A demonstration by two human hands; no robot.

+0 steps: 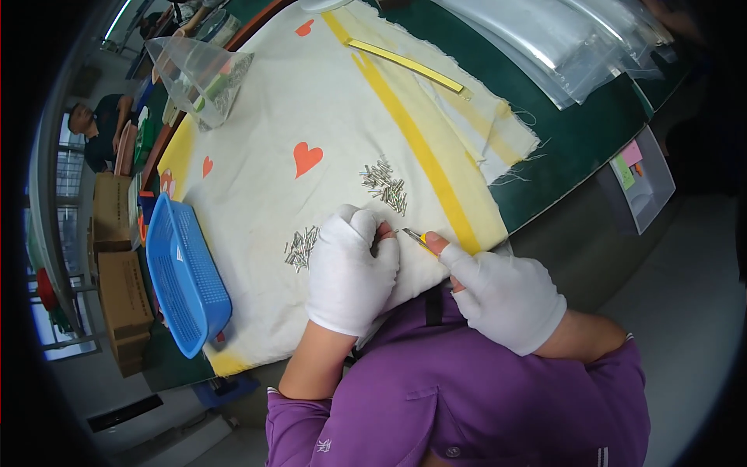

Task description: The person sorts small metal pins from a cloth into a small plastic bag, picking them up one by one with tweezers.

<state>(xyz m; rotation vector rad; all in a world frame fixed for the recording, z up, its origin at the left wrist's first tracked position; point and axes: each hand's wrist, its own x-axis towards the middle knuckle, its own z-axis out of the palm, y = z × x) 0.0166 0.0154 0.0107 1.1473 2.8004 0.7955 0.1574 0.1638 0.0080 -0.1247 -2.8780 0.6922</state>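
Both hands gloved white: left hand [352,268] curled into loose fist, right hand [506,294] in pinch grip, fingertips nearly meeting.

Cloth [311,101] covered frame centre; basket [185,272] at cloth's left edge. Two pin heaps [384,185] [301,247] lay on cloth above hands; plastic bags [560,39] upper right.

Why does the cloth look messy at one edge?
The heart-print cloth is frayed along its right edge, with loose threads trailing onto the green table. The small metal pins lie in two loose piles, not spilled off it.
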